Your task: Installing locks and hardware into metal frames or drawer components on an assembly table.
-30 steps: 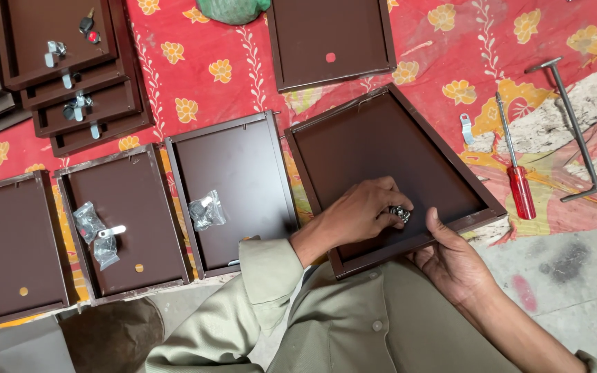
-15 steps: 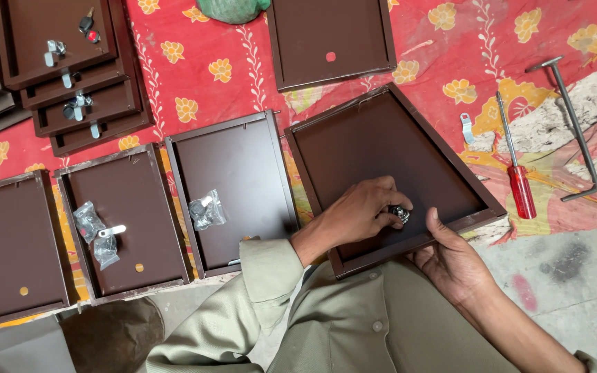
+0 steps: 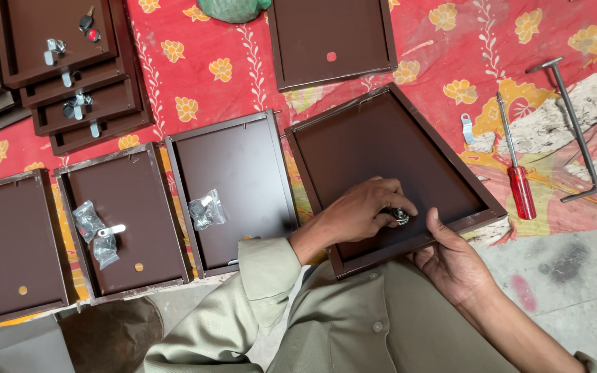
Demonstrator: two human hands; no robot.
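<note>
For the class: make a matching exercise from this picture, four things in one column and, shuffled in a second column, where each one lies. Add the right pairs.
Things
1. red-handled screwdriver
2. small metal lock part
3. green bag
4. clear packet of fittings

Places
A. at the top edge of the cloth
B. under the left hand
C. inside a brown tray left of the hands
D. on the cloth, right of the big tray

Pairs: 1-D, 2-B, 3-A, 4-C

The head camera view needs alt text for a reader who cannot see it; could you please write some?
A person's left hand pinches a small metal lock inside a brown metal tray while the right hand steadies its near rim. More brown trays lie on a red floral cloth, with a red-handled screwdriver at the right.
</note>
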